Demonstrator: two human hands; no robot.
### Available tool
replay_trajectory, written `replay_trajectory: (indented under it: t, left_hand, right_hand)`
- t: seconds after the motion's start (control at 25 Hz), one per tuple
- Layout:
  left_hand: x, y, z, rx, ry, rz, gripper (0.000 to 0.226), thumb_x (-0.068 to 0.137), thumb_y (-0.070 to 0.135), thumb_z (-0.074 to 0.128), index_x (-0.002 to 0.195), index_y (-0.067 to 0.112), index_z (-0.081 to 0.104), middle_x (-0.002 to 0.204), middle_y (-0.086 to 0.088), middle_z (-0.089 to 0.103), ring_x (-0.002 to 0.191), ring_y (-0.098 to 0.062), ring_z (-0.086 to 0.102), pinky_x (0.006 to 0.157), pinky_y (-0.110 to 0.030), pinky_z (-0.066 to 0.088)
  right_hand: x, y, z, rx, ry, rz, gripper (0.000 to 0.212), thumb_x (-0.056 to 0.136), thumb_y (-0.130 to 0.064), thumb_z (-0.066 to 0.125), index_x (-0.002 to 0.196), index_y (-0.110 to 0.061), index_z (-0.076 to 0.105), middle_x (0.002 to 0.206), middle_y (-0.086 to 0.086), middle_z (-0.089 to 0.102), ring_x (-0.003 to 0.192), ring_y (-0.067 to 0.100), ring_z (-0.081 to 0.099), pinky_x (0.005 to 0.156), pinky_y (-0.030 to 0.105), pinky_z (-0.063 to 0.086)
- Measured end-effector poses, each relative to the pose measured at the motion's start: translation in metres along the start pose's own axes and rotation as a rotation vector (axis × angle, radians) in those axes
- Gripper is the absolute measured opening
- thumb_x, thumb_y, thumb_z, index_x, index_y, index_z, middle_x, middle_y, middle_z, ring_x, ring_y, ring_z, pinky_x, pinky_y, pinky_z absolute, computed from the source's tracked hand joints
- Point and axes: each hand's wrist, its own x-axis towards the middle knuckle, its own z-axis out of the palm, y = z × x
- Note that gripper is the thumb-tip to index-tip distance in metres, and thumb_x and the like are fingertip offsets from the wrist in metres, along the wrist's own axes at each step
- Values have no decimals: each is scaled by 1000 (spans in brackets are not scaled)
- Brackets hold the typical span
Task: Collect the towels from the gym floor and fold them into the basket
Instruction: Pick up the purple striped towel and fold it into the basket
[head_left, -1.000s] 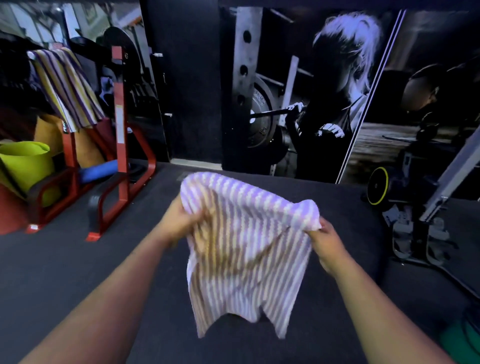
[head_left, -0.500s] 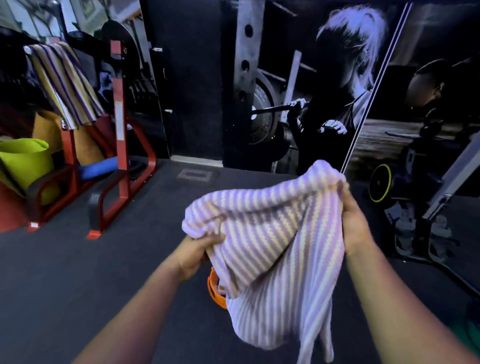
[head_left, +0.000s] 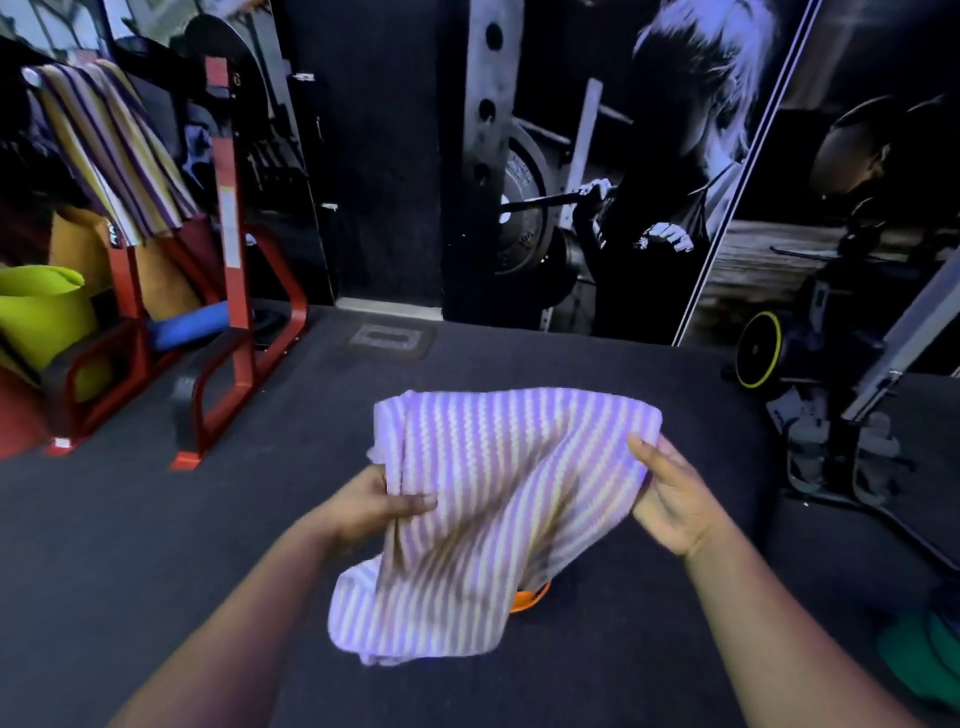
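The left hand (head_left: 376, 506) pinches the near-left edge of the striped towel (head_left: 488, 514), thumb on top and fingers hidden beneath, while the right hand (head_left: 675, 499) grips its right edge, thumb over the fold and the rest tucked behind the cloth. The towel hangs doubled above the dark floor (head_left: 156, 545), its lower corner drooping toward the person and covering all but a sliver of something orange (head_left: 530, 600) below it. Far left of the towel, a second striped towel (head_left: 111, 150) drapes over a red rack (head_left: 228, 249), its top lost in shadow.
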Motion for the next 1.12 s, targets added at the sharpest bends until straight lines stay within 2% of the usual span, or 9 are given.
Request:
replay_trajectory:
  t: [0.12, 0.32, 0.48, 0.6, 0.68, 0.84, 0.92, 1.0, 1.12]
  left_hand:
    - [14, -2, -3, -82, 157, 0, 22, 91, 17, 74, 100, -2, 72, 110, -34, 69, 87, -34, 73, 86, -51, 57]
    - [30, 8, -28, -94, 329, -23, 27, 95, 14, 70, 105, -11, 66, 103, -32, 72, 93, -45, 72, 89, -63, 54]
    - [42, 7, -37, -222, 382, -6, 25, 86, 9, 78, 101, -4, 62, 98, -29, 69, 86, -37, 70, 84, -59, 56]
    - [48, -2, -48, -498, 319, -87, 45, 68, 6, 80, 103, 12, 52, 101, -20, 59, 95, -37, 64, 87, -56, 53]
    - [49, -9, -55, -587, 250, -78, 46, 68, 4, 79, 104, 11, 51, 105, -18, 57, 100, -36, 64, 87, -54, 55]
    - [55, -8, -54, -401, 460, 73, 69, 81, -13, 71, 134, 13, 36, 122, -9, 54, 103, -24, 64, 88, -48, 56]
    - [62, -6, -55, -284, 548, 94, 72, 82, -9, 75, 134, 17, 32, 129, -6, 46, 110, -20, 58, 97, -48, 52]
    - [71, -8, -59, -147, 567, 110, 72, 80, 3, 82, 134, 21, 37, 127, -1, 47, 114, -18, 56, 102, -45, 50]
    - [88, -1, -61, 7, 454, 173, 37, 85, 12, 75, 116, 29, 65, 122, -3, 65, 114, -26, 64, 103, -49, 51]
  right_hand:
    - [-2, 29, -12, -523, -2, 223, 45, 82, -10, 76, 126, -4, 65, 114, 12, 75, 109, 28, 70, 93, 41, 55]
    - [13, 50, -7, -547, 264, 83, 18, 90, -15, 75, 106, -8, 72, 105, 13, 77, 99, 26, 73, 84, 36, 56]
    - [31, 38, 23, -608, 483, -77, 59, 77, -47, 83, 121, -16, 59, 122, 2, 67, 113, 22, 66, 99, 43, 53]
    - [38, 29, 29, -302, 286, -65, 75, 90, -14, 76, 151, -29, 34, 141, -2, 49, 127, 15, 53, 112, 40, 40]
    - [39, 32, 27, -438, 100, -78, 89, 85, 6, 74, 152, -36, 34, 139, 2, 56, 122, 15, 57, 111, 41, 42]
    - [51, 35, 28, -1002, 267, -263, 66, 82, -3, 79, 134, -34, 52, 135, -7, 56, 126, 13, 51, 98, 26, 38]
    - [57, 28, 36, -1080, 413, -310, 47, 87, -15, 75, 126, -34, 55, 106, -3, 66, 88, 18, 63, 77, 28, 45]
    - [64, 26, 42, -1122, 475, -267, 33, 93, -21, 68, 120, -35, 56, 78, 3, 64, 59, 21, 57, 59, 29, 46]
    - [81, 28, 37, -936, 392, -231, 25, 99, -16, 59, 116, -33, 64, 101, -1, 70, 81, 16, 63, 70, 22, 48]
